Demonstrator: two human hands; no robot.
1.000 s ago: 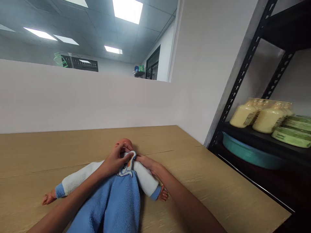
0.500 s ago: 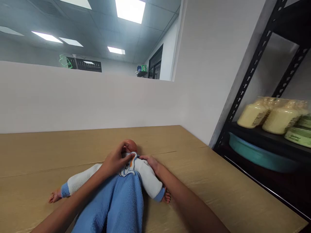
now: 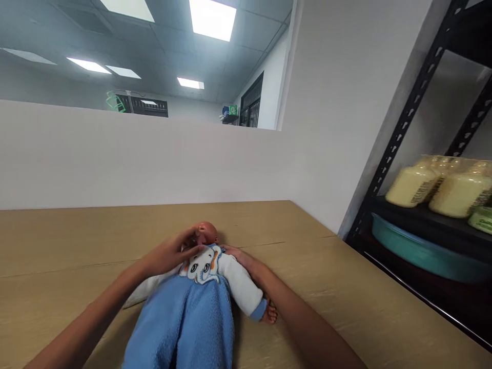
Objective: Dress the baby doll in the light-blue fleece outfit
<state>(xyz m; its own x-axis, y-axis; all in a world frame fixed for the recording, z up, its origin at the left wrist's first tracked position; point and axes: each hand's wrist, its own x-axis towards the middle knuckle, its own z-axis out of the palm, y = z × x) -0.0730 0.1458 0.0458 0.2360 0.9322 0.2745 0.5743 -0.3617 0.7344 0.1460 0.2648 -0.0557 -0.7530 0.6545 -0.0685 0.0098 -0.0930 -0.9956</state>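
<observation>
A baby doll (image 3: 180,307) lies on its back on the table, in a blue fleece suit with white sleeves and a cartoon face on the chest. My left hand (image 3: 171,253) is curled at the doll's chin and collar, its thumb along the collar and its fingers by the cheek. At the opposite shoulder, my right hand (image 3: 240,258) holds the doll near the neck, with its fingertips partly hidden. The doll's head (image 3: 208,232) shows above my hands. My left forearm covers most of one white sleeve; the other arm (image 3: 246,287) lies stretched out beside my right forearm.
The wooden table (image 3: 326,287) meets a low white wall (image 3: 134,164) at the back. To the right stands a black metal shelf (image 3: 388,154) with several cream-coloured bottles (image 3: 413,184), a green tub (image 3: 482,220) and a teal basin (image 3: 423,251).
My left hand has shifted slightly left, uncovering the cartoon face on the chest. My left forearm now hides the doll's hand on that side. The view has turned a little left.
</observation>
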